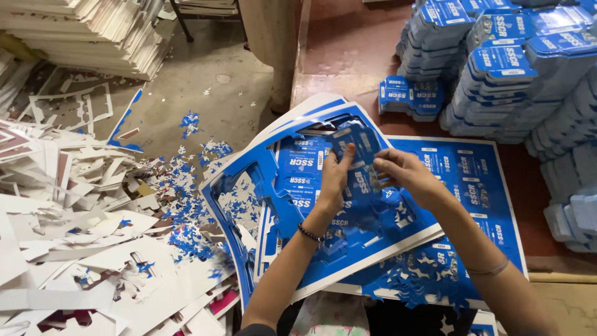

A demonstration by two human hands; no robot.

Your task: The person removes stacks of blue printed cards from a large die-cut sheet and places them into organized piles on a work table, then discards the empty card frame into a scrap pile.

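Both hands hold a small stack of blue die-cut card blanks [356, 144] above a pile of blue printed sheets [463, 186]. My left hand [336, 177] grips the stack's lower left side, fingers curled around it. My right hand [401, 171] pinches the stack's right edge. Under the hands lies a punched-out sheet skeleton [261, 180] with empty cut-outs, hanging over the table's left edge. A dark bead bracelet sits on my left wrist.
Tall stacks of finished blue blanks [504, 68] fill the table's back right, with two short piles [410, 96] in front. The reddish table [348, 56] ends left. Beyond it, white and blue offcuts [93, 211] litter the floor, with stacked white board [87, 31] behind.
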